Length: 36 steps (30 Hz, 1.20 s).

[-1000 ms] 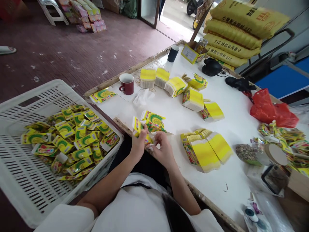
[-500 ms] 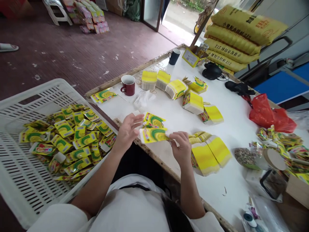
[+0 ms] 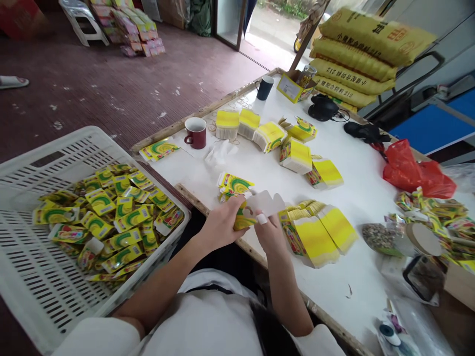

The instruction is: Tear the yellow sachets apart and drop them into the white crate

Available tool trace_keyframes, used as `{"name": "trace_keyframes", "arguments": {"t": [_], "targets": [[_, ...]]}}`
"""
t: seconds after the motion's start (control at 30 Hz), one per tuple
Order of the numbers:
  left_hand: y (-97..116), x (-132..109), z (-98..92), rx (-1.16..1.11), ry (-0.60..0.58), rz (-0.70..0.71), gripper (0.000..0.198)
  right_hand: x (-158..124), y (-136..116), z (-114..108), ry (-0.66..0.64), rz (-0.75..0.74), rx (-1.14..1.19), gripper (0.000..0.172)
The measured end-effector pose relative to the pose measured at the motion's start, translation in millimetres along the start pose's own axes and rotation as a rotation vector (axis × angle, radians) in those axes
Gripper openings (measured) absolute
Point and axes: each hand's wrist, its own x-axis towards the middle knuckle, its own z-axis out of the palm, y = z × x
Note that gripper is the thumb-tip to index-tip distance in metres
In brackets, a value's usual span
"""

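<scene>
Over the table's near edge, my left hand [image 3: 222,221] is closed around a small yellow-and-green carton [image 3: 245,220]. Its white end flaps [image 3: 265,201] stand up, unfolded. My right hand [image 3: 270,235] pinches the flap end, thumb pressed by the opening. Just beyond my left hand lie more printed cartons [image 3: 235,183]. To the right of my right hand are stacks of flat yellow cartons [image 3: 319,237], partly fanned out. On my left, a white plastic basket [image 3: 22,257] holds many filled-out cartons [image 3: 126,212].
The white table [image 3: 260,168] carries a maroon mug [image 3: 196,133], a dark mug [image 3: 264,88], crumpled tissue [image 3: 221,152] and bundles of yellow cartons [image 3: 270,136]. At right are a red plastic bag [image 3: 411,170], a jar [image 3: 393,240] and loose packets [image 3: 438,217]. Yellow sacks [image 3: 359,54] are stacked behind.
My left hand, open beside the carton before, has moved right and closed around it. The carton has turned and its white flaps now show. My right hand has shifted slightly left.
</scene>
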Motion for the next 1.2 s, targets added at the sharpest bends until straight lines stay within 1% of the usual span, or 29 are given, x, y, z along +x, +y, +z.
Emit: {"name": "trace_keyframes", "arguments": {"t": [0.07, 0.13, 0.17, 0.23, 0.3, 0.37, 0.4, 0.47, 0.53, 0.57, 0.6, 0.67, 0.73, 0.83, 0.97, 1.03, 1.1, 1.13, 1.2], "targets": [[2.4, 1.1, 1.2, 0.006, -0.012, 0.067, 0.069, 1.7, -0.1, 3.2, -0.067, 0.100, 0.094, 0.063], [4.2, 2.6, 2.1, -0.010, -0.016, 0.091, 0.067, 2.5, -0.2, 3.5, -0.092, 0.113, 0.095, 0.066], [4.5, 3.4, 2.4, -0.014, -0.016, 0.078, 0.065, 2.3, 0.0, 2.5, -0.096, 0.095, 0.075, 0.066], [4.0, 4.7, 3.2, -0.009, -0.028, 0.016, 0.061, 0.3, 0.5, -1.1, -0.105, 0.007, 0.005, 0.069], [1.9, 5.7, 5.4, -0.007, -0.064, -0.057, 0.062, -3.3, 0.9, -4.8, -0.132, -0.109, -0.122, 0.070], [-1.5, 6.2, 9.7, -0.037, -0.084, -0.098, 0.067, -6.7, 1.0, -6.8, -0.161, -0.221, -0.311, 0.065], [-3.5, 6.3, 12.3, -0.055, -0.064, -0.098, 0.070, -7.7, 1.4, -7.1, -0.163, -0.276, -0.409, 0.058], [-7.7, 5.9, 16.2, -0.071, 0.039, -0.057, 0.080, -7.7, 3.5, -7.4, -0.133, -0.381, -0.554, 0.047], [-11.5, 5.0, 15.5, -0.045, 0.147, -0.030, 0.084, -5.7, 7.9, -9.0, -0.059, -0.453, -0.610, 0.045], [-13.0, 4.4, 12.8, -0.026, 0.160, -0.035, 0.081, -4.5, 10.7, -10.6, -0.013, -0.474, -0.617, 0.047], [-14.1, 3.7, 8.8, -0.011, 0.148, -0.051, 0.075, -3.7, 13.5, -12.6, 0.029, -0.490, -0.622, 0.048], [-14.9, 2.4, -1.6, -0.003, 0.090, -0.089, 0.061, -3.1, 18.1, -17.2, 0.063, -0.515, -0.656, 0.050], [-14.1, 1.6, -11.8, -0.019, 0.056, -0.086, 0.055, -3.5, 19.2, -21.4, 0.014, -0.538, -0.722, 0.049], [-11.7, 2.0, -22.6, -0.029, 0.054, -0.065, 0.056, -2.3, 11.7, -27.7, -0.102, -0.551, -0.796, 0.042], [-8.6, 4.4, -31.7, -0.036, 0.014, -0.044, 0.058, 3.6, -8.4, -36.8, -0.265, -0.531, -0.772, 0.022], [-6.0, 5.7, -35.2, -0.023, -0.003, -0.033, 0.057, 3.7, -14.3, -35.9, -0.323, -0.503, -0.726, 0.018], [-2.7, 6.3, -36.9, -0.001, 0.002, -0.041, 0.056, 0.0, -13.0, -28.4, -0.287, -0.477, -0.665, 0.024], [-1.4, 5.9, -36.8, 0.002, 0.011, -0.050, 0.056, -2.8, -9.9, -23.0, -0.240, -0.461, -0.625, 0.031], [-0.7, 2.7, -34.7, -0.046, 0.037, -0.068, 0.056, -7.4, -1.2, -12.6, -0.152, -0.430, -0.527, 0.054]]}}
